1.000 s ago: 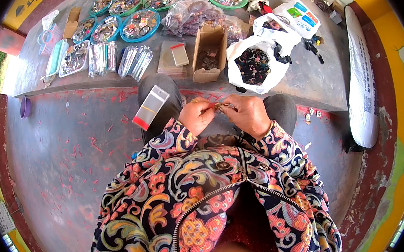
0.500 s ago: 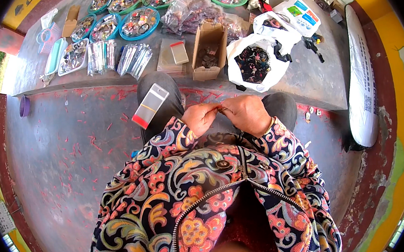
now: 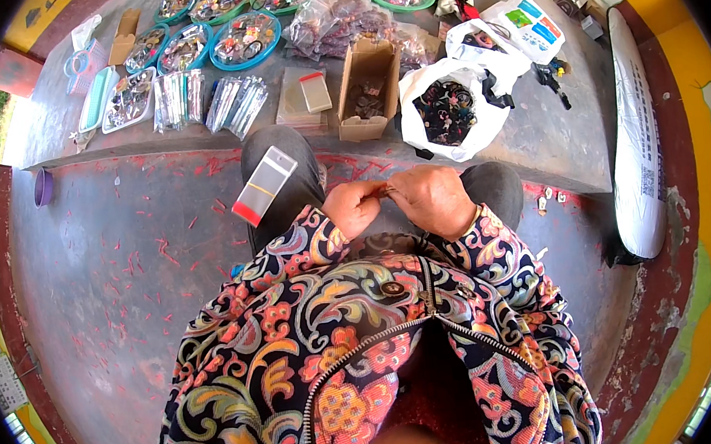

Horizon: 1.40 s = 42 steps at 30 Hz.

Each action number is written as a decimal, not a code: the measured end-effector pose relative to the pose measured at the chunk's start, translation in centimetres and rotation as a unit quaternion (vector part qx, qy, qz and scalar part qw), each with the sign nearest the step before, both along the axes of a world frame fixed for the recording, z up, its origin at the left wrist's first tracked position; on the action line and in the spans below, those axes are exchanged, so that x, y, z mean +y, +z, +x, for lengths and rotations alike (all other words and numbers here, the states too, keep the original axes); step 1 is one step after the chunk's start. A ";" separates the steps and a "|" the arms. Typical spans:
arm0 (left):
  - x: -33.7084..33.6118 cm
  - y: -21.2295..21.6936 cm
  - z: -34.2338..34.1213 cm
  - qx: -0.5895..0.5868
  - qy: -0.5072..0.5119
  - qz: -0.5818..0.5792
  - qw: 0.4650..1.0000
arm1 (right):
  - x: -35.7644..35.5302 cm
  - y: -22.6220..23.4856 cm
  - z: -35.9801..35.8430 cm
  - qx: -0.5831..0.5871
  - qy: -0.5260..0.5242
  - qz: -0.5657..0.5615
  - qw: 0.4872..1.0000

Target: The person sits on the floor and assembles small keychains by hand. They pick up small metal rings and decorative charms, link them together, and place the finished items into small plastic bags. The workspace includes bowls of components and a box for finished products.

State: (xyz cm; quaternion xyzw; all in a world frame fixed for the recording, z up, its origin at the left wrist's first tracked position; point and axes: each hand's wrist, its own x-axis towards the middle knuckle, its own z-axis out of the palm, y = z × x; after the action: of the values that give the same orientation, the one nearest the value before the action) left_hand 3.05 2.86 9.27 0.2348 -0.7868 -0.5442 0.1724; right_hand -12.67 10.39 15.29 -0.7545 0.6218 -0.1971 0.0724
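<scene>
My left hand (image 3: 354, 209) and my right hand (image 3: 433, 202) meet above my lap, their fingertips pinched together. Something small and dark shows between them, too little of it to name. Across my left thigh lies a clear plastic packet (image 3: 266, 184) with a red end and a yellowish band. Straight ahead of my hands, on the raised grey ledge, an open cardboard box (image 3: 369, 92) holds small brownish pieces. To its right stands a white plastic bag (image 3: 484, 130), open and full of dark hair ties (image 3: 446, 113) with coloured bits.
Stacked clear packets (image 3: 297, 99) lie left of the box, beside bundled clear sleeves (image 3: 237, 105). Farther back are blue basins (image 3: 245, 40) of small trinkets and heaped plastic bags (image 3: 336, 23). A long white wrapped roll (image 3: 635, 144) stands at right. Red scraps litter the floor (image 3: 126, 330).
My right hand has shifted very slightly left, and the fingertips have turned a little where they meet. The packet on my thigh and the things on the ledge stay put.
</scene>
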 end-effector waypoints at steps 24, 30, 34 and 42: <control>0.5 -0.2 0.0 0.013 -0.019 0.255 0.967 | -0.8 -0.2 -0.9 -0.164 -0.025 0.061 0.984; 0.3 -0.3 0.0 0.019 -0.022 0.272 0.962 | -0.9 -0.5 -1.0 -0.184 -0.011 0.016 0.983; 0.5 0.4 0.0 0.027 -0.014 0.280 0.960 | -1.0 -1.3 -1.2 -0.155 0.010 0.025 0.988; 0.5 0.5 0.1 0.029 0.008 0.285 0.958 | -0.8 -1.5 -1.6 -0.215 0.018 0.099 0.971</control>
State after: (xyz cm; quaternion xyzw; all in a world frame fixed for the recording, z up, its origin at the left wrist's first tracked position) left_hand 3.10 3.38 9.81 0.2642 -0.5915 -0.7514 0.1256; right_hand -14.29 9.55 13.74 -0.6945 0.5945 -0.2910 0.2823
